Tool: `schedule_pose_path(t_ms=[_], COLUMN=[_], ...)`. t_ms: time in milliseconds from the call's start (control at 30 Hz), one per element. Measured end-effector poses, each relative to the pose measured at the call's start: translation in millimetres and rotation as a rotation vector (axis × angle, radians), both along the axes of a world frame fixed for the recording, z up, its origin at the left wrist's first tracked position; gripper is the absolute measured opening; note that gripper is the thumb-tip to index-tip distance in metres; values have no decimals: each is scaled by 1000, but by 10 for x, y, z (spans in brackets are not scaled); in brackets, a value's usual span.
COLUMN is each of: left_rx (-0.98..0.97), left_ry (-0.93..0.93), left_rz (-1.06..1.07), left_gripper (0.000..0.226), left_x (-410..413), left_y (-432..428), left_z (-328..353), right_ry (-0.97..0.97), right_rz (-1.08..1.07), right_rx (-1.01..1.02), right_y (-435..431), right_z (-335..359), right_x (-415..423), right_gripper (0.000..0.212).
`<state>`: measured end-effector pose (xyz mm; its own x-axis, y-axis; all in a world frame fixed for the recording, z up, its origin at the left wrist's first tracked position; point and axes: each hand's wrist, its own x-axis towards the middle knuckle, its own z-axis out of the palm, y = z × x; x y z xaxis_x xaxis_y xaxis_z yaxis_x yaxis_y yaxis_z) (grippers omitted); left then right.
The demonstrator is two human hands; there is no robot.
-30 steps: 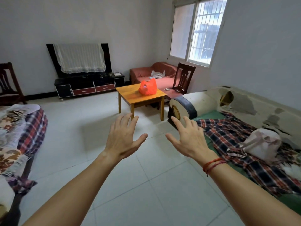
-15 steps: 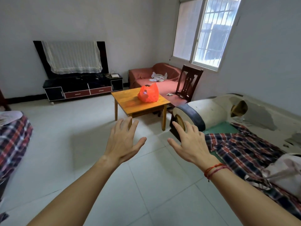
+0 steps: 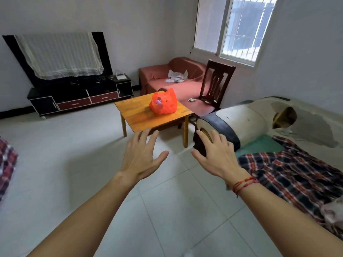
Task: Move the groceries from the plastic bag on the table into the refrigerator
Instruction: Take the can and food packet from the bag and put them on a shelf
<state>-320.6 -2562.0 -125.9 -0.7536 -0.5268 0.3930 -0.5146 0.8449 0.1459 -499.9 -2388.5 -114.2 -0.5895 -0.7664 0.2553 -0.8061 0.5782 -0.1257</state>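
I log, by item:
- Bag [image 3: 163, 103]: thin orange-red plastic, crinkled, glossy, partly see-through.
- Table [image 3: 137, 115]: varnished wood, smooth, soft sheen.
- Floor [image 3: 74, 164]: pale tile, smooth, faintly reflective.
- Chair [image 3: 217, 80]: dark polished wood.
- Couch [image 3: 167, 84]: matt red cloth cover.
- Sofa [image 3: 306, 127]: pale leather-like skin, cracked and peeled in patches.
- Blanket [image 3: 289, 173]: checked woven cloth, matt.
- Cabinet [image 3: 79, 95]: glossy black panels.
- Drape [image 3: 59, 54]: white lace.

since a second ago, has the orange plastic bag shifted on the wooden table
No. The orange plastic bag sits on the same far-right part of the wooden table; both only look larger because the view has come nearer.
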Motion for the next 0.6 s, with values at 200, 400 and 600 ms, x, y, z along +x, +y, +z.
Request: schedule_pose_path(t_ms=[200, 400, 600], left_rx=[13, 28, 37], left_ry=[-30, -43, -52], left_rz=[28, 66, 95], left_gripper=[72, 75, 78], left_x=[-1056, -1877, -2485], left_y=[-607, -1173, -1790], left_z=[-16, 23, -36], right_ry=[-57, -88, -64], right_rz=[20, 59, 96], right_rx=[36, 73, 80], right_y=[-608, -1233, -1928], right_z=[-24, 17, -56], right_x=[-1084, -1942, -2611], right_gripper=[67, 68, 69])
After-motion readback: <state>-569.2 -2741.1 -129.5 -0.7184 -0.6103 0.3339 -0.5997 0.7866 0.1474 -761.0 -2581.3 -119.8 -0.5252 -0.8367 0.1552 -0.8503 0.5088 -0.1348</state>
